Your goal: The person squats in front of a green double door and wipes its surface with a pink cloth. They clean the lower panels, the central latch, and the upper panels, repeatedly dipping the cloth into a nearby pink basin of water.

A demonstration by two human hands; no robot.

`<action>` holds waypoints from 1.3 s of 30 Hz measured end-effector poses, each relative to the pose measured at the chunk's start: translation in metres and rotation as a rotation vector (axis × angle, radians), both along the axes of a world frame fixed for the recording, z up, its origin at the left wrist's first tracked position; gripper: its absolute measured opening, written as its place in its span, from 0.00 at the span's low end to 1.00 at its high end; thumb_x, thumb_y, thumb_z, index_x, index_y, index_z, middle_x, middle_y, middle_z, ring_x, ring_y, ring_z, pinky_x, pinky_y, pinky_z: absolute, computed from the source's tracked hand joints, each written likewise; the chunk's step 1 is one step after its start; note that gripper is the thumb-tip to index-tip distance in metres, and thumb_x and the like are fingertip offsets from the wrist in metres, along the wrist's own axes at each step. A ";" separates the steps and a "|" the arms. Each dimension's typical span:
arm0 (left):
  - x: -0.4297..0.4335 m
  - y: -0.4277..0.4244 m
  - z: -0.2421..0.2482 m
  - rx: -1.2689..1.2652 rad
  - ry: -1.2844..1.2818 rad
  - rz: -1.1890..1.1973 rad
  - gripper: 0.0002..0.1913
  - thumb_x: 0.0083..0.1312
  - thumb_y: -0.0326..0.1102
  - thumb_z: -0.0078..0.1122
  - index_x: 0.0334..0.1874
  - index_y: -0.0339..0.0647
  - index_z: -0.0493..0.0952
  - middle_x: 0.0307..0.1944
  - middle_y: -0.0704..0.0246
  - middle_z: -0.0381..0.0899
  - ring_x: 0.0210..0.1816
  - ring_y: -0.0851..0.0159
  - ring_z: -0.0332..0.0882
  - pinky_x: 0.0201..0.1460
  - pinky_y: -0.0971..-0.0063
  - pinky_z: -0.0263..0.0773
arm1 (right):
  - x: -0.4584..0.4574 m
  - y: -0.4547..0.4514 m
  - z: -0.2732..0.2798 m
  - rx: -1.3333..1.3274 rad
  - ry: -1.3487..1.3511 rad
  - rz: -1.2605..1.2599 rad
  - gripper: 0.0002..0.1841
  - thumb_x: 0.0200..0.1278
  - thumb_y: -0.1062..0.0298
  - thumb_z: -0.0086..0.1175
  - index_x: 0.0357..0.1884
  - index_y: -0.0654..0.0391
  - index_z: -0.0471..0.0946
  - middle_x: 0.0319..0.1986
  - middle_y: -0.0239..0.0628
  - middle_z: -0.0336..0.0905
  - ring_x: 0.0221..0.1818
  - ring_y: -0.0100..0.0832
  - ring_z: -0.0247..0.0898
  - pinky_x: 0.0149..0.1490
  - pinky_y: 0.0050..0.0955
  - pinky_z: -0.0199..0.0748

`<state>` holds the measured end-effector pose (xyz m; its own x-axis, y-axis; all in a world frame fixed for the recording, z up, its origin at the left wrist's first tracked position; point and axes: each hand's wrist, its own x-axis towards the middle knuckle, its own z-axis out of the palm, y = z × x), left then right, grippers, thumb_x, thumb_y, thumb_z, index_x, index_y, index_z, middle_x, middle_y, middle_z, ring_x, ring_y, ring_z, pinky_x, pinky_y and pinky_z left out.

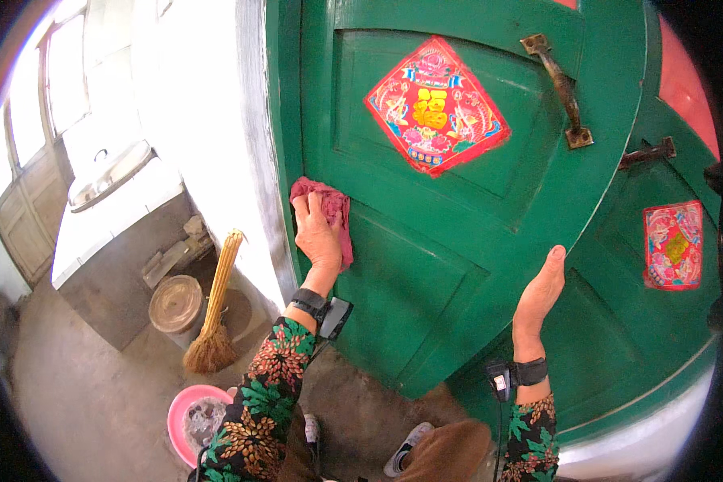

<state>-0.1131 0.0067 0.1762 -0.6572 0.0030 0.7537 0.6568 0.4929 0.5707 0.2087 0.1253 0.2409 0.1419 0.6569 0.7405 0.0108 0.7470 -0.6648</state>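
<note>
A crumpled pink cloth (344, 238) is under my left hand (318, 232), which presses it against the green wooden door (416, 241) near its left frame. At the door's free edge is my right hand (539, 289), gripping it; one fingertip shows and the other fingers are hidden. Above, the door panel carries a red diamond-shaped paper decoration (437, 141) with a yellow character. A worn metal pull handle (561, 90) is fixed near the upper right of the door. Both wrists wear black straps with small devices.
A second green door leaf (608, 337) with a handle and red paper stands right. On the floor at left are a pink basin (178, 416) of sudsy water, a straw broom (214, 343) and a round-topped container (176, 304). A white-tiled counter (120, 223) holds a metal lid (111, 178).
</note>
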 end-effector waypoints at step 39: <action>0.218 0.010 -0.007 0.342 -0.038 -0.879 0.27 0.50 0.26 0.73 0.56 0.42 0.78 0.55 0.60 0.77 0.57 0.48 0.78 0.58 0.62 0.77 | 0.000 -0.002 0.001 0.033 -0.014 0.088 0.27 0.85 0.46 0.39 0.31 0.61 0.62 0.29 0.29 0.53 0.33 0.27 0.49 0.38 0.33 0.54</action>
<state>0.1047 0.0164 0.1692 -0.5483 0.2922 0.7836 0.6916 -0.3683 0.6213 0.2090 0.1229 0.2421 0.0738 0.6415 0.7636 -0.0464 0.7671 -0.6399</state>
